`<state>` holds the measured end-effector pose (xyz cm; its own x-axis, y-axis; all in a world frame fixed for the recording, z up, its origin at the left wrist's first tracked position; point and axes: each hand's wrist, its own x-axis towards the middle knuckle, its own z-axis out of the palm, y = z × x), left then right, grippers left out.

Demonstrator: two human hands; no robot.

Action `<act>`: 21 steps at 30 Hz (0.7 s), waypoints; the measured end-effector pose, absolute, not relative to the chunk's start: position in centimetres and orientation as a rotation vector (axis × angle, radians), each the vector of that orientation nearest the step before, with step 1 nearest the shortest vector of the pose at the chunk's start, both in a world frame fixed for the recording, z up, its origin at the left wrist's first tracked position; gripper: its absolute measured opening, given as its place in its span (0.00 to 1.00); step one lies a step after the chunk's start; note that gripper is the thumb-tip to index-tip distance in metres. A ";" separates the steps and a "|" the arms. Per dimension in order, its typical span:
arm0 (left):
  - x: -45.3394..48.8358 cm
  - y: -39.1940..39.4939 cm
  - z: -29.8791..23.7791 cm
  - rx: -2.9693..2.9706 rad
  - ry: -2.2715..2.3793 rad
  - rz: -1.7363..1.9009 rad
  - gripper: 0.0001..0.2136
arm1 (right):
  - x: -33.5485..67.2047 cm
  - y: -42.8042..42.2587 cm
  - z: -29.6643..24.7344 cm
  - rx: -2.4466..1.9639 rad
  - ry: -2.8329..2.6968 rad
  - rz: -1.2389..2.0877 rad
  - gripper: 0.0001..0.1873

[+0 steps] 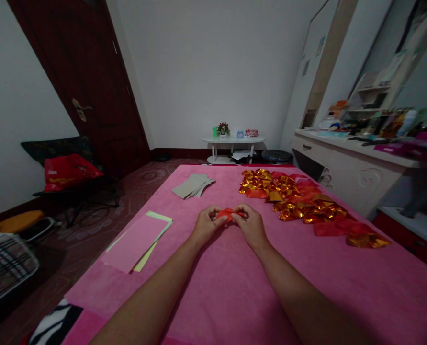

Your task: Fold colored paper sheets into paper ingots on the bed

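Both of my hands meet over the middle of a pink blanket (pixel 235 287). My left hand (pixel 207 224) and my right hand (pixel 248 224) pinch a small piece of red folded paper (pixel 227 214) between their fingertips, one on each end. The paper is held just above the blanket. To the right lies a long heap of gold and red folded paper pieces (pixel 296 201). To the left lie flat pink and pale green paper sheets (pixel 138 242). A stack of grey sheets (pixel 193 186) lies farther back.
A dark red door (pixel 84 86) stands at the left, with a chair holding a red bag (pixel 68 172) beside it. A small white table (pixel 233 143) is against the far wall. A white dresser (pixel 350 163) with clutter runs along the right.
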<state>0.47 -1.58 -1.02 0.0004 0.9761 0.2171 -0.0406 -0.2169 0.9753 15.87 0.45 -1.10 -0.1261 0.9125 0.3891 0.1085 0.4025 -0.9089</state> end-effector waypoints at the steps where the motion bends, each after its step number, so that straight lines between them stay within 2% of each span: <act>1: 0.5 -1.6 -1.1 1.356 1.046 1.383 0.14 | 15.8 0.4 -1.1 -0.923 -1.551 0.927 0.05; 7: 0.5 -1.6 -1.0 1.349 1.006 1.394 0.13 | 15.7 0.0 -0.7 -0.862 -1.628 0.843 0.06; 10: 0.6 -1.7 -0.8 1.315 0.961 1.385 0.14 | 15.7 -0.1 -0.3 -0.804 -1.656 0.841 0.11; 14: 0.5 -1.8 -0.8 1.300 0.957 1.377 0.15 | 15.8 -0.1 -0.3 -0.803 -1.517 1.083 0.17; 21: 0.1 -2.2 -0.3 1.394 1.026 1.300 0.14 | 16.3 0.1 -0.4 -0.823 -1.325 1.371 0.13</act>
<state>0.06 -2.23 -0.28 0.0873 0.9737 0.2103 -0.0215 -0.2092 0.9776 16.25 0.06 -0.35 -0.2511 0.9530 0.1698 -0.2022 0.1199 -0.9720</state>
